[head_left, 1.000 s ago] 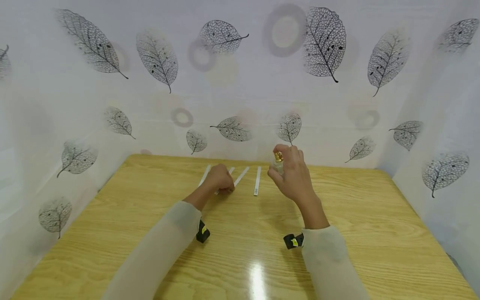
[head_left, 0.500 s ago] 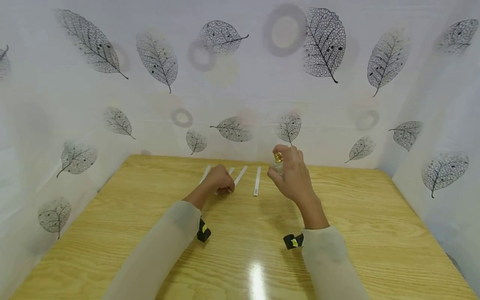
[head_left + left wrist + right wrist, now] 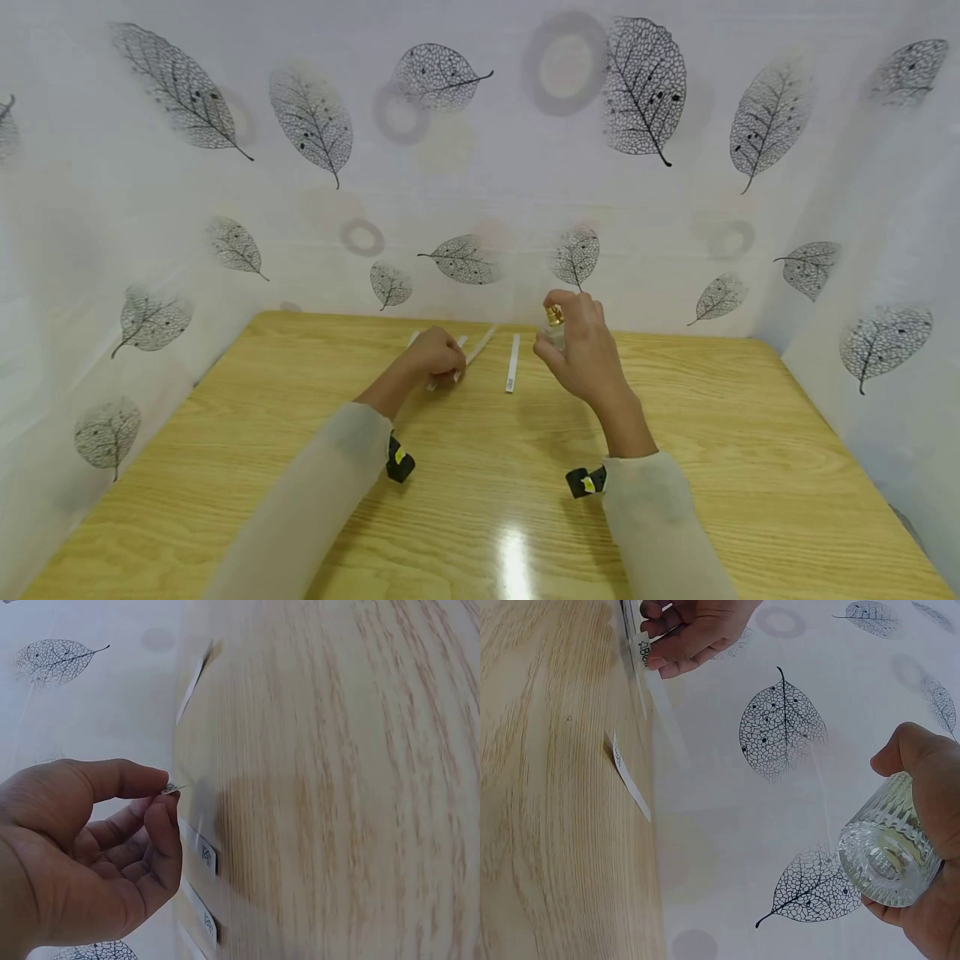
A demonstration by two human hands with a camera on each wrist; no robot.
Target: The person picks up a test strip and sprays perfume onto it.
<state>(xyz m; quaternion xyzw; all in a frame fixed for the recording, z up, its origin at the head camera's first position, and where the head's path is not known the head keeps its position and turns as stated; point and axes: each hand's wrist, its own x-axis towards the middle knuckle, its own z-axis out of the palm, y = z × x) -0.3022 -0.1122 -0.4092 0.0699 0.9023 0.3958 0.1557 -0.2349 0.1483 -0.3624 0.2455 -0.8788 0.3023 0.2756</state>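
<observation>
Between thumb and fingertips, my left hand pinches the near end of a white paper test strip. Its printed end pokes out from the fingers in the left wrist view, and the right wrist view shows the strip raised off the table. My right hand grips a clear ribbed glass perfume bottle, index finger over its gold spray top. The bottle's base faces the camera in the right wrist view, with pale liquid inside. To the left of the bottle, another test strip lies flat.
More printed strips lie on the wood-grain table, partly behind the left hand in the head view. A pale wall covering with leaf prints rises at the table's back edge and on both sides.
My left hand has risen slightly and shifted left, lifting the pinched test strip off the table. The right hand keeps the perfume bottle in nearly the same place.
</observation>
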